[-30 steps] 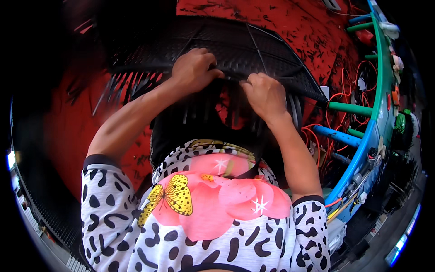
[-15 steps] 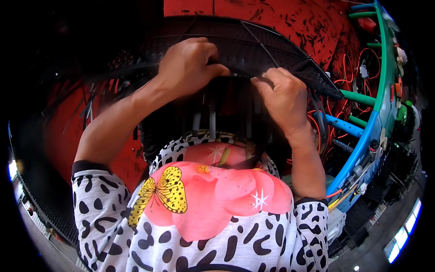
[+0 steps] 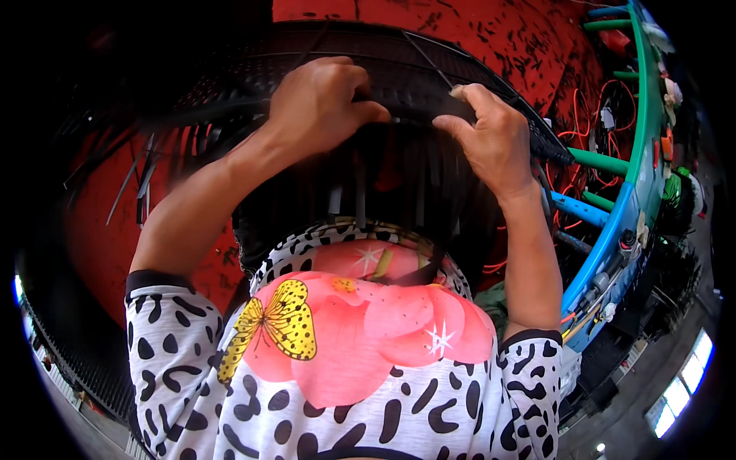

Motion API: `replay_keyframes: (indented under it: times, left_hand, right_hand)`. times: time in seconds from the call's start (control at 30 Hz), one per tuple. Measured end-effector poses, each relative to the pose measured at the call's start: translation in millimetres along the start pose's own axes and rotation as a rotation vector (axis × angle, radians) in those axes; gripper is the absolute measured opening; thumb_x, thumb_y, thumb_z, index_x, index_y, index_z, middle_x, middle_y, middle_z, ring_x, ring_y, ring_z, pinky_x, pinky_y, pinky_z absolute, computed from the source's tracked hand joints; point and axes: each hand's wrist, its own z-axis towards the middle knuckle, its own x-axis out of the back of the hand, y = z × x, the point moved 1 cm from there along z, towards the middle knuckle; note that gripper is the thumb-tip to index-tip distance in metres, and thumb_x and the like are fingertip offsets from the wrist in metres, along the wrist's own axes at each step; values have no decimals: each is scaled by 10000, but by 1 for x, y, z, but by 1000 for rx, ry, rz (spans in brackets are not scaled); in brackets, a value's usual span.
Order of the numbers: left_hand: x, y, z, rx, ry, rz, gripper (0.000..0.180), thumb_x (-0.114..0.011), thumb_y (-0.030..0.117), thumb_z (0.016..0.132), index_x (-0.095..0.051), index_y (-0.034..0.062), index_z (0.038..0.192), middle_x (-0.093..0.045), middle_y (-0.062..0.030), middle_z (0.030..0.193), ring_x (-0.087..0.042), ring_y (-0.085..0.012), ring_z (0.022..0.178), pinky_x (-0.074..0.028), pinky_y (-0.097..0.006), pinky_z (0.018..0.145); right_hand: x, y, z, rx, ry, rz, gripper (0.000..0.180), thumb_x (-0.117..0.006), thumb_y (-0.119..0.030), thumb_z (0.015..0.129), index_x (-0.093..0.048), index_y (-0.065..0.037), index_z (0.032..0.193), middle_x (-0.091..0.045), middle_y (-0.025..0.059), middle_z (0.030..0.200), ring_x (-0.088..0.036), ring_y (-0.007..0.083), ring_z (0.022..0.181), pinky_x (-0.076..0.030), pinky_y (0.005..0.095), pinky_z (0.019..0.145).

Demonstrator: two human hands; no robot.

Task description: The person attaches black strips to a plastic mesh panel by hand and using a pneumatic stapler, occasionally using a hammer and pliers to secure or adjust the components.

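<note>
Several dark strips (image 3: 335, 201) hang beside a black mesh panel (image 3: 383, 63). The left hand (image 3: 320, 103) curls closed over its near edge; nearer the right corner, the right hand (image 3: 494, 142) is half-curled, whether gripping I cannot tell.

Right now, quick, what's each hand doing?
Left hand: closed on the edge of the black mesh.
Right hand: at the same edge; whether it's gripping can't be told.

Left hand (image 3: 326, 100) curled over dark mesh panel (image 3: 376, 65), right hand (image 3: 492, 142) at its edge — strips (image 3: 335, 201) dangling beneath, red floor (image 3: 322, 9)
</note>
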Motion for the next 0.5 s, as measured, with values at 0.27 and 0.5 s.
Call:
replay_keyframes:
  times: [0.27,0.5]
  left_hand:
    - [0,-2,5,-16,0,-9,328,-771,296,661,-653,5,754,-607,-99,768,-604,-288,735,-466,-366,640]
    - [5,-10,5,-27,-89,-83,248,-726,199,695,-664,-6,821,-614,-113,819,-607,-278,765,-467,-348,687]
  right_hand:
    - [-1,12,8,74,-144,4,230,-686,-273,753,-646,-69,850,-600,99,753,-601,317,720,-480,401,616]
    - [-4,11,9,39,-157,30,228,-689,-267,740,-670,-67,848,-617,104,763,-609,308,739,-486,395,657]
